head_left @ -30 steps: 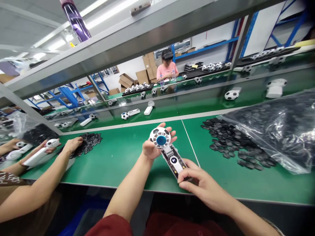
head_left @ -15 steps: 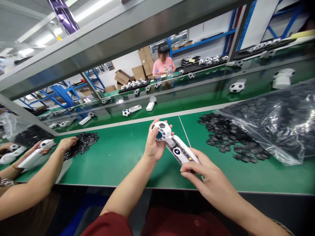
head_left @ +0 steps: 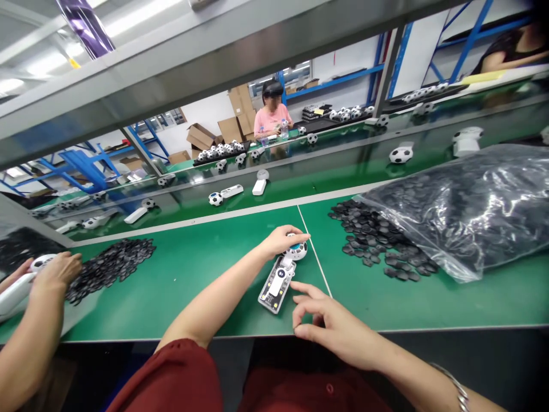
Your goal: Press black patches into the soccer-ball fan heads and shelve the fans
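Observation:
A hand-held fan (head_left: 275, 282) with a football-patterned head and a clear-cased white handle lies flat on the green table (head_left: 193, 280), handle pointing toward me. My left hand (head_left: 279, 241) reaches over and covers the fan's head, fingers curled around it. My right hand (head_left: 325, 324) hovers just off the handle's near end, fingers loosely apart and holding nothing. A white seam line in the table runs right beside the fan.
A pile of black hexagon pieces (head_left: 372, 239) spills from a clear plastic bag (head_left: 472, 200) on the right. At left, a co-worker's hand (head_left: 56, 272) holds a white fan beside another black pile (head_left: 110, 265). More fans (head_left: 223, 197) lie on the belt behind; a person in pink (head_left: 269, 119) sits far back.
The fan was held up in both hands and has come down flat on the table. My right hand has let go of the handle; my left hand stays on the head.

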Tool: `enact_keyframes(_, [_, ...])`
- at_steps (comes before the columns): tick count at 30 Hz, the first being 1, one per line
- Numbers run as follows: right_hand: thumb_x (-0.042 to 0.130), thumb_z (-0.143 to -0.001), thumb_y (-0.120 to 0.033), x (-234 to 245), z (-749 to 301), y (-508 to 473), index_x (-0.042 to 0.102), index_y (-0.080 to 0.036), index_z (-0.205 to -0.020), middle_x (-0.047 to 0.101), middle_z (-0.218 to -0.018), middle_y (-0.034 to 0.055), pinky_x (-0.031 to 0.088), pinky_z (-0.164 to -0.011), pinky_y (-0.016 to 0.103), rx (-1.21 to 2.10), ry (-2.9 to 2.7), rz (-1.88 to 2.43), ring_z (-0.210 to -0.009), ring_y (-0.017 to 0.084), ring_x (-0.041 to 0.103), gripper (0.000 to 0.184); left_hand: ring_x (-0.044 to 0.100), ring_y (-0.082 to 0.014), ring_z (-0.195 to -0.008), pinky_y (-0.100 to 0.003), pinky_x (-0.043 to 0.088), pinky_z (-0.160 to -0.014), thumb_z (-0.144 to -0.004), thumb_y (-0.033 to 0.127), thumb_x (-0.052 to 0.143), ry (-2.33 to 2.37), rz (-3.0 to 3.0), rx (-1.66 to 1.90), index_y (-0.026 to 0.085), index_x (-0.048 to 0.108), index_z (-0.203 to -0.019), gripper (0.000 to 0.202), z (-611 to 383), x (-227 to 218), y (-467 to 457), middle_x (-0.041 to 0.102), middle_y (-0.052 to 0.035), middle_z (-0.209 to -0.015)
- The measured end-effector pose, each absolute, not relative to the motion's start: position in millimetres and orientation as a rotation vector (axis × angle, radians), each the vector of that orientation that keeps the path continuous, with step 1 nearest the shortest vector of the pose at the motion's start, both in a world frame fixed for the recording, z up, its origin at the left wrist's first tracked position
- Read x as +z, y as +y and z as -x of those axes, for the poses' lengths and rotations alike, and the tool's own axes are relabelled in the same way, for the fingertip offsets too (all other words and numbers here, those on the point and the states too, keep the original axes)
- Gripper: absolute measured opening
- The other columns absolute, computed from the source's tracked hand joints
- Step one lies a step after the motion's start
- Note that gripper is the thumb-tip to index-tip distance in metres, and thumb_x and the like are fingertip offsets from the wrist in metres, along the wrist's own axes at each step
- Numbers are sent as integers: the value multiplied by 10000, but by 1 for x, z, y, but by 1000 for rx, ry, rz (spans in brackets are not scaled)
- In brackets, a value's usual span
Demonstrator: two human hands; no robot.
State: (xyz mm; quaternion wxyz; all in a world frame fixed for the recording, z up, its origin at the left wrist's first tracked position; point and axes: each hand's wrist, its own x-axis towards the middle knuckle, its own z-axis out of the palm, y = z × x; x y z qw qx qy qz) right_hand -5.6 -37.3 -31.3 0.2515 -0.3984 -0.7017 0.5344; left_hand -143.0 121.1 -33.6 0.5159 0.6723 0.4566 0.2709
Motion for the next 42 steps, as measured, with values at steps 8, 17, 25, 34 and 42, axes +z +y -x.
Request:
enact_keyframes(8, [546, -790, -314, -38, 0, 0, 587, -193, -753, 242, -1436, 86, 439, -822, 297, 1331, -1770, 1100, -1236, 253, 372, 132, 578, -130, -804, -245, 451, -704, -595, 413, 743, 1004, -1804, 670, 118, 590, -1008, 530, 130, -42, 149, 621, -86, -986])
enact_keyframes(17, [511, -819, -328, -34, -20, 22, 594, -212, -775, 495, -1197, 68, 438, -723, 291, 1171, -1763, 1211, -1028, 221, 518, 149, 527, -228, -1050, -320, 431, -862, -697, 464, 652, 1371, -1962, 715, 135, 498, -1154, 584, 113, -23, 241, 543, -128, -1184])
enact_keyframes(25, [470, -867, -327, -45, -32, 26, 565, -221, -768, 545, -811, 17, 429, -629, 227, 984, -1756, 1165, -728, 140, 541, 173, 361, -361, -1223, -452, 332, -960, -670, 457, 661, 2025, -1952, 658, 113, 344, -1263, 755, 108, -32, 350, 441, -211, -1287])
enact_keyframes(34, [544, -829, -358, -37, -54, 30, 594, -215, -823, 603, -805, 13, 449, -682, 252, 974, -1493, 1325, -762, 159, 558, 151, 430, -307, -1186, -410, 340, -971, -811, 258, 487, 1942, -2221, 475, 75, 334, -1290, 535, 117, -35, 337, 476, -200, -1255])
enact_keyframes(42, [543, -827, -311, -33, -61, 37, 600, -228, -795, 557, -937, 41, 426, -811, 339, 702, -1739, 1300, -918, 199, 526, 106, 415, -291, -1185, -427, 341, -989, -815, 302, 458, 1644, -2541, 378, 95, 273, -1348, 600, 226, -26, 191, 434, -153, -1314])
